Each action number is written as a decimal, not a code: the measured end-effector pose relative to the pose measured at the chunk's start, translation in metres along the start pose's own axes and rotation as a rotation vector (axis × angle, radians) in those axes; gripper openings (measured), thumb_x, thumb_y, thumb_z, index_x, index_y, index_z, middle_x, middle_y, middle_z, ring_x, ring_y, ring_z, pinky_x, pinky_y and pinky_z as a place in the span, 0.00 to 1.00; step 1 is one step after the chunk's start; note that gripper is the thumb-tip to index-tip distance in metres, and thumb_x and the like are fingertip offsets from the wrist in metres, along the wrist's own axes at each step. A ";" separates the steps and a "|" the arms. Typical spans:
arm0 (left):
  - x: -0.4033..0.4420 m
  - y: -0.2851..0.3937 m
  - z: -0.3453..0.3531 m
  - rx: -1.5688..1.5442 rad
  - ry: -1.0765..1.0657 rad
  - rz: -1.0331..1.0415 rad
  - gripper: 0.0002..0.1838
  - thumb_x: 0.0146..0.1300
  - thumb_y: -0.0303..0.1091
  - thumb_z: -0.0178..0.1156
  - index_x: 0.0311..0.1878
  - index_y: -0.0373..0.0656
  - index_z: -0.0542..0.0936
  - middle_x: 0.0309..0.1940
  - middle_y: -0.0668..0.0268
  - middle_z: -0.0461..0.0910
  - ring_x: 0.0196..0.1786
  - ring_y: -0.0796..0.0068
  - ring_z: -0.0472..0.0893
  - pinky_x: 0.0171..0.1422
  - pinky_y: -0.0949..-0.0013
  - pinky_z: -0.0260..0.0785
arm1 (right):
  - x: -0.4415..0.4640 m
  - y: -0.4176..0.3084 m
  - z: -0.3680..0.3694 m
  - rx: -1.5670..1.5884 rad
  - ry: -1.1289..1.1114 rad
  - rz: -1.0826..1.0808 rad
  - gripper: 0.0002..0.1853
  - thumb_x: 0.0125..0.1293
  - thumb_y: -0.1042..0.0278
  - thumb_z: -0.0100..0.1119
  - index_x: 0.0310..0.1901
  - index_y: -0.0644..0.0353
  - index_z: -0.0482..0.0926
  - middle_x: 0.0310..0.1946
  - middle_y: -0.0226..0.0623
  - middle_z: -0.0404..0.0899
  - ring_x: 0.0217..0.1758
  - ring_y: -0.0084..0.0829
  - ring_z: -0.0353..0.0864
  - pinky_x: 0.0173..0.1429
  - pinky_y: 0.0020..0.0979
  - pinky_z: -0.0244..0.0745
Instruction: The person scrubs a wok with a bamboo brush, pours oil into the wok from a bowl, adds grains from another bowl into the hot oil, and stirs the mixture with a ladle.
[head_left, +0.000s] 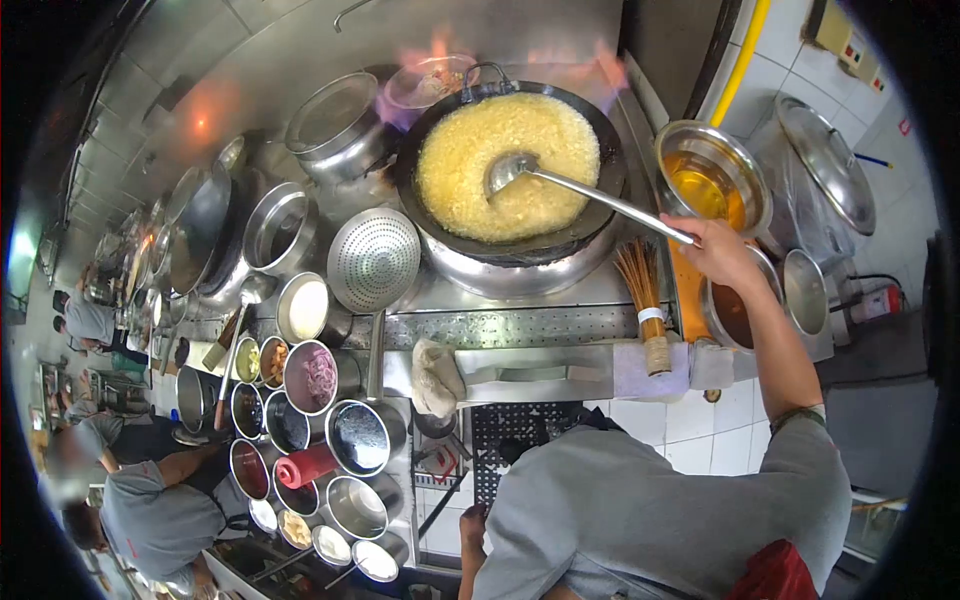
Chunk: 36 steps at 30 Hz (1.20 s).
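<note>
My right hand (712,252) is closed round the end of a long-handled metal wok ladle (600,195). The ladle's bowl rests in bubbling yellow liquid (545,125) inside a large black wok (612,165). Flames rise behind the wok on the stove. Low beside my body hangs my left hand (473,527), near the dark area under the counter; its fingers are too small and shaded to make out. Just below my right hand's reach, a bamboo wok brush (640,285) stands against the counter edge. A steel bowl of amber oil (712,178) sits right of the wok.
A perforated strainer (375,258) lies left of the wok. Several steel containers of ingredients, one with sliced onion (312,378), and a red bottle (306,465) crowd the left side. A cloth (436,378) hangs over the counter edge. A co-worker (165,510) stands at lower left.
</note>
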<state>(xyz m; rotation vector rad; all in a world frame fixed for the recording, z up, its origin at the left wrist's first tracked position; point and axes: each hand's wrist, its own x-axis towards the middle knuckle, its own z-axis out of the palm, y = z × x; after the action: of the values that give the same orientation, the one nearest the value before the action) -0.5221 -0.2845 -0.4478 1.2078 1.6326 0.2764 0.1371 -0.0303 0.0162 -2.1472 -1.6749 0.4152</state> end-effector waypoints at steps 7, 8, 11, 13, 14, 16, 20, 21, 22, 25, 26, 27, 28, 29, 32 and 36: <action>-0.031 0.020 0.014 -0.440 0.087 -0.321 0.21 0.71 0.47 0.59 0.42 0.33 0.85 0.32 0.62 0.85 0.34 0.69 0.80 0.40 0.62 0.70 | 0.039 -0.013 0.027 -0.003 -0.003 0.026 0.29 0.63 0.75 0.62 0.66 0.41 0.77 0.52 0.44 0.84 0.43 0.46 0.85 0.53 0.42 0.78; -0.033 0.024 0.017 -0.454 0.083 -0.305 0.21 0.71 0.46 0.59 0.42 0.33 0.85 0.32 0.62 0.85 0.34 0.69 0.81 0.40 0.62 0.70 | 0.043 -0.017 0.030 0.000 0.000 0.028 0.29 0.63 0.75 0.62 0.66 0.41 0.77 0.51 0.46 0.84 0.45 0.48 0.84 0.54 0.44 0.78; -0.037 0.035 0.022 -0.498 0.067 -0.253 0.20 0.71 0.46 0.59 0.42 0.34 0.85 0.32 0.62 0.85 0.34 0.69 0.81 0.39 0.62 0.70 | 0.057 -0.016 0.039 0.014 0.040 0.006 0.28 0.64 0.74 0.61 0.66 0.40 0.77 0.49 0.49 0.84 0.49 0.51 0.83 0.55 0.46 0.76; -0.023 0.004 0.027 -0.073 0.022 -0.194 0.19 0.71 0.44 0.58 0.42 0.35 0.86 0.32 0.63 0.86 0.34 0.69 0.81 0.39 0.62 0.70 | 0.067 -0.007 0.049 0.032 0.106 -0.048 0.27 0.65 0.73 0.60 0.66 0.40 0.77 0.49 0.49 0.84 0.50 0.52 0.83 0.56 0.47 0.77; -0.018 -0.006 0.029 0.138 -0.003 -0.161 0.18 0.72 0.44 0.58 0.42 0.36 0.86 0.32 0.63 0.86 0.34 0.69 0.81 0.38 0.63 0.70 | 0.070 -0.008 0.048 0.001 0.105 -0.028 0.27 0.65 0.73 0.60 0.66 0.40 0.77 0.49 0.50 0.84 0.50 0.52 0.83 0.56 0.47 0.76; -0.030 0.016 0.029 -0.078 0.042 -0.232 0.17 0.72 0.43 0.58 0.42 0.37 0.86 0.32 0.63 0.86 0.34 0.69 0.81 0.38 0.62 0.71 | 0.075 -0.012 0.044 -0.062 0.106 0.011 0.27 0.65 0.73 0.59 0.66 0.40 0.77 0.50 0.51 0.84 0.52 0.52 0.82 0.58 0.47 0.76; -0.034 0.020 0.029 -0.362 0.073 -0.316 0.16 0.71 0.42 0.58 0.43 0.37 0.86 0.33 0.62 0.86 0.33 0.69 0.81 0.39 0.62 0.71 | 0.075 0.003 0.038 -0.086 0.148 -0.006 0.28 0.64 0.73 0.60 0.66 0.40 0.77 0.49 0.52 0.83 0.52 0.52 0.82 0.59 0.47 0.76; -0.032 0.017 0.029 -0.381 0.072 -0.315 0.16 0.71 0.42 0.59 0.43 0.37 0.86 0.33 0.62 0.86 0.33 0.70 0.81 0.39 0.62 0.71 | 0.071 0.006 0.034 -0.090 0.160 -0.017 0.28 0.64 0.73 0.60 0.66 0.40 0.77 0.49 0.52 0.83 0.52 0.52 0.82 0.59 0.47 0.76; -0.031 0.014 0.029 -0.394 0.070 -0.313 0.16 0.71 0.42 0.59 0.43 0.37 0.86 0.33 0.62 0.86 0.33 0.70 0.81 0.39 0.62 0.71 | 0.067 0.007 0.030 -0.093 0.171 -0.027 0.29 0.64 0.73 0.60 0.67 0.40 0.77 0.49 0.52 0.84 0.52 0.52 0.82 0.59 0.47 0.76; -0.027 0.001 0.029 -0.421 0.058 -0.306 0.16 0.70 0.42 0.60 0.43 0.37 0.86 0.33 0.62 0.86 0.33 0.70 0.80 0.39 0.63 0.71 | 0.053 0.023 0.021 -0.141 0.158 -0.001 0.28 0.63 0.74 0.61 0.66 0.43 0.77 0.49 0.51 0.83 0.51 0.51 0.83 0.57 0.44 0.76; -0.025 -0.004 0.029 -0.430 0.055 -0.303 0.16 0.70 0.42 0.60 0.43 0.37 0.86 0.33 0.62 0.86 0.33 0.70 0.80 0.39 0.63 0.70 | 0.048 0.018 0.016 -0.161 0.156 0.001 0.28 0.62 0.74 0.62 0.66 0.44 0.77 0.49 0.50 0.83 0.50 0.50 0.83 0.57 0.43 0.77; -0.022 -0.008 0.029 -0.440 0.052 -0.301 0.16 0.70 0.42 0.60 0.43 0.37 0.86 0.33 0.62 0.86 0.33 0.70 0.80 0.39 0.63 0.70 | 0.040 0.012 0.009 -0.151 0.135 0.040 0.28 0.62 0.74 0.62 0.65 0.44 0.78 0.49 0.50 0.83 0.51 0.51 0.83 0.58 0.44 0.76; -0.020 -0.014 0.028 -0.451 0.046 -0.299 0.16 0.70 0.42 0.60 0.43 0.37 0.86 0.33 0.62 0.86 0.33 0.71 0.80 0.39 0.63 0.70 | 0.029 0.004 0.001 -0.141 0.114 0.079 0.27 0.62 0.74 0.61 0.64 0.44 0.78 0.49 0.50 0.83 0.52 0.52 0.83 0.59 0.44 0.76; -0.018 -0.016 0.029 -0.467 0.043 -0.299 0.16 0.70 0.42 0.60 0.43 0.37 0.86 0.33 0.62 0.86 0.33 0.71 0.80 0.39 0.63 0.70 | 0.020 -0.005 -0.005 -0.132 0.093 0.117 0.27 0.62 0.74 0.61 0.64 0.45 0.79 0.49 0.51 0.83 0.52 0.53 0.82 0.60 0.45 0.75; -0.011 -0.033 0.028 -0.421 0.023 -0.276 0.17 0.69 0.44 0.61 0.44 0.38 0.86 0.32 0.62 0.86 0.33 0.71 0.80 0.39 0.63 0.70 | 0.000 0.001 -0.013 -0.148 0.114 0.040 0.26 0.60 0.75 0.62 0.63 0.48 0.80 0.50 0.50 0.83 0.52 0.53 0.82 0.60 0.44 0.75; 0.016 -0.057 0.031 0.186 0.126 0.176 0.18 0.68 0.47 0.60 0.41 0.41 0.86 0.31 0.59 0.85 0.31 0.69 0.80 0.36 0.61 0.70 | -0.027 -0.007 -0.030 -0.137 0.059 0.065 0.26 0.59 0.76 0.62 0.61 0.56 0.80 0.53 0.50 0.83 0.55 0.49 0.83 0.61 0.40 0.76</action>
<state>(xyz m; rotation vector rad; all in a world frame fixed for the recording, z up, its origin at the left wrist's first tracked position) -0.5283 -0.3090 -0.5095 1.5057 1.6912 0.3220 0.1387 -0.0585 0.0461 -2.2929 -1.6484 0.2591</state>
